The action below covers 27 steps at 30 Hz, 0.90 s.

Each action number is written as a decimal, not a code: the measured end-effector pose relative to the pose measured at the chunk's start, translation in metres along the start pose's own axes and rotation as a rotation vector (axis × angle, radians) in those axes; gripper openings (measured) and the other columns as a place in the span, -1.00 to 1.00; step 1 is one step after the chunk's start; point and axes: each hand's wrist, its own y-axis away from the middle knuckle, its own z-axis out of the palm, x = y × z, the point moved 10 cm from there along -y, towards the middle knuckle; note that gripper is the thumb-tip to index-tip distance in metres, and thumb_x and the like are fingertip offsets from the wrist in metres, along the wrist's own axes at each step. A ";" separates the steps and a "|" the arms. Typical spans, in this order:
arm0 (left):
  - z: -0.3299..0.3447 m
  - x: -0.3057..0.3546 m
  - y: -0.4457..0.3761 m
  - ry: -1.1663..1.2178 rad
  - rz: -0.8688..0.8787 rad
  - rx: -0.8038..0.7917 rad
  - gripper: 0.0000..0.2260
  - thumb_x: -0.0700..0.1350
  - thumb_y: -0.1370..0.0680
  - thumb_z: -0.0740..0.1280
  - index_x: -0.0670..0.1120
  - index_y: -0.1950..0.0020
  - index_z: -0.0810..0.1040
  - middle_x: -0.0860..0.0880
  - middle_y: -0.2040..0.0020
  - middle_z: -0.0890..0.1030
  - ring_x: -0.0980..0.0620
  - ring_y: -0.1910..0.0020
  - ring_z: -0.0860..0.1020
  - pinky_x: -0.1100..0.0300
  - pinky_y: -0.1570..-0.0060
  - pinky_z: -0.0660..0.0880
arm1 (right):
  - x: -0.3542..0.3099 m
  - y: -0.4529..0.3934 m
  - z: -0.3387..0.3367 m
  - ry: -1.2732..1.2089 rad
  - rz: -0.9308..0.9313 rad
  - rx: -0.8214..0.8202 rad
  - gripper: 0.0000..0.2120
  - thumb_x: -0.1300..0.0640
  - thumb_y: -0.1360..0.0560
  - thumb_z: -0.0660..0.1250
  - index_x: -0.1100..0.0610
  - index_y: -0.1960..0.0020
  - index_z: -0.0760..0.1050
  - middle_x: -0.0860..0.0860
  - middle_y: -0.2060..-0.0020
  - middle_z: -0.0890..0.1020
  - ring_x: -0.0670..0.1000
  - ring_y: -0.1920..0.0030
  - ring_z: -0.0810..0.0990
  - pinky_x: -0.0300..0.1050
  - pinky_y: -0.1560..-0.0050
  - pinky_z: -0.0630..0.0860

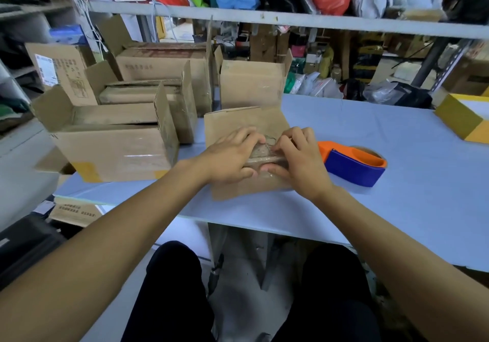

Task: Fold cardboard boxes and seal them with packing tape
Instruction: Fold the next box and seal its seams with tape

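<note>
A small brown cardboard box (238, 122) stands on the pale blue table (370, 135), near its front edge. A strip of clear packing tape (260, 153) runs across the box's top and down its near side. My left hand (230, 156) and my right hand (296, 156) rest side by side on the box, fingers bent, pinching and pressing the tape between thumbs and fingertips. An orange and blue tape dispenser (352, 163) lies on the table just right of my right hand, untouched.
Several open cardboard boxes (111, 140) crowd the table's left half, and one open box (251, 85) stands behind the small one. A yellow box (465, 119) sits at the far right. A shelf rail (264, 18) crosses overhead. My legs are below the table edge.
</note>
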 end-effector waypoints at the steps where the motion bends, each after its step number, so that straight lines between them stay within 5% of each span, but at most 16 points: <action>1: 0.001 0.001 0.001 -0.015 0.000 -0.010 -0.26 0.01 -0.43 0.52 -0.02 -0.49 0.21 -0.09 -0.56 0.09 -0.05 -0.54 0.12 0.08 -0.46 0.15 | -0.001 0.001 0.001 0.007 -0.019 -0.013 -0.48 -0.28 -0.46 0.33 0.21 0.01 0.53 0.12 0.03 0.51 0.15 0.09 0.37 0.13 0.10 0.44; 4: 0.000 0.003 0.002 -0.016 -0.003 -0.033 -0.20 0.02 -0.38 0.56 0.00 -0.50 0.19 -0.06 -0.54 0.09 -0.02 -0.51 0.13 0.12 -0.44 0.13 | -0.002 0.000 0.001 0.066 -0.062 -0.072 -0.40 -0.36 -0.40 0.32 0.20 0.00 0.50 0.12 0.02 0.50 0.14 0.08 0.37 0.14 0.09 0.44; 9: -0.005 0.001 0.001 0.068 0.006 0.022 -0.44 0.03 -0.55 0.39 0.00 -0.47 0.24 -0.07 -0.55 0.12 -0.04 -0.53 0.14 0.12 -0.42 0.13 | 0.000 -0.003 -0.004 0.021 0.000 -0.012 -0.44 -0.35 -0.44 0.33 0.18 0.00 0.54 0.08 0.04 0.51 0.11 0.09 0.38 0.07 0.09 0.43; 17: -0.002 0.006 0.006 -0.005 -0.022 -0.017 -0.16 -0.06 -0.32 0.58 -0.01 -0.49 0.20 -0.08 -0.55 0.07 -0.03 -0.54 0.07 0.18 -0.43 0.09 | -0.002 0.000 0.000 0.122 -0.065 -0.071 -0.37 -0.39 -0.34 0.35 0.19 0.00 0.51 0.10 0.02 0.51 0.12 0.08 0.38 0.06 0.09 0.44; 23: 0.002 0.033 0.017 -0.023 -0.022 -0.137 -0.03 0.30 -0.43 0.41 0.10 -0.62 -0.14 -0.07 -0.63 -0.09 -0.01 -0.59 -0.09 0.03 -0.51 -0.05 | 0.021 0.006 -0.018 0.004 -0.041 -0.165 -0.43 -0.34 -0.37 0.34 0.14 -0.08 0.53 0.00 -0.07 0.51 0.08 -0.01 0.37 -0.06 0.00 0.41; 27: 0.001 0.044 0.019 -0.117 0.061 -0.228 0.00 0.46 -0.36 0.34 0.17 -0.61 -0.12 -0.02 -0.61 -0.07 -0.01 -0.56 -0.11 -0.14 -0.48 -0.06 | 0.054 0.018 -0.041 0.059 0.017 -0.219 -0.47 -0.27 -0.41 0.37 0.11 -0.17 0.54 0.01 -0.21 0.52 0.10 -0.15 0.40 -0.08 -0.17 0.38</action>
